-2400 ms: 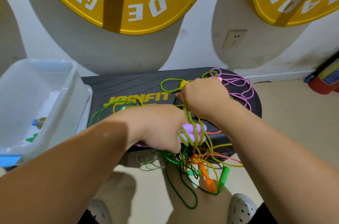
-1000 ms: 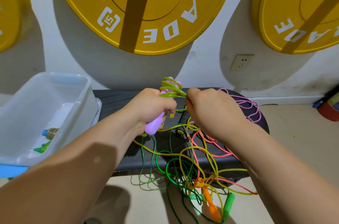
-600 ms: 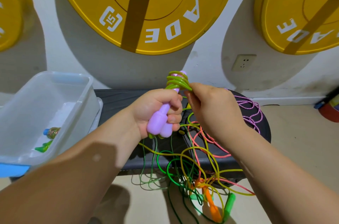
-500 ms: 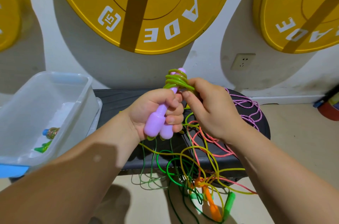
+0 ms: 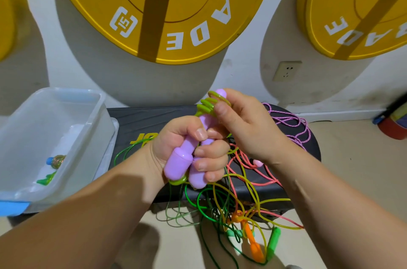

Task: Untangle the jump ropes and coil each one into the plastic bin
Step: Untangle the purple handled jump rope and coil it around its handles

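The left hand (image 5: 176, 143) is fisted round two purple handles (image 5: 178, 163) held side by side, tips up. The right hand (image 5: 248, 127) pinches the yellow-green cord (image 5: 206, 106) wound round their upper ends, thumb on the coils. Seconds ago both hands were low in the tangle; now the handles are raised clear of it, and in the last half second the right hand has climbed to the very tip. I judge the wraps are being slid off the end, so this first rope is only beginning to come free.

Below the hands, the tangle (image 5: 233, 200) of green, yellow and coral cords hangs off the front of the tabletop (image 5: 141, 119) toward the floor, with an orange handle (image 5: 253, 244) and a green one (image 5: 273, 240) in it. A pink rope (image 5: 290, 121) lies apart on the right. The bin (image 5: 88, 136) sits at the left with no rope in it.

The right fingertips are hidden behind the coils. Which strands below belong to the held rope cannot be traced. The bin's near corner is cut off, and its small contents are hard to identify.
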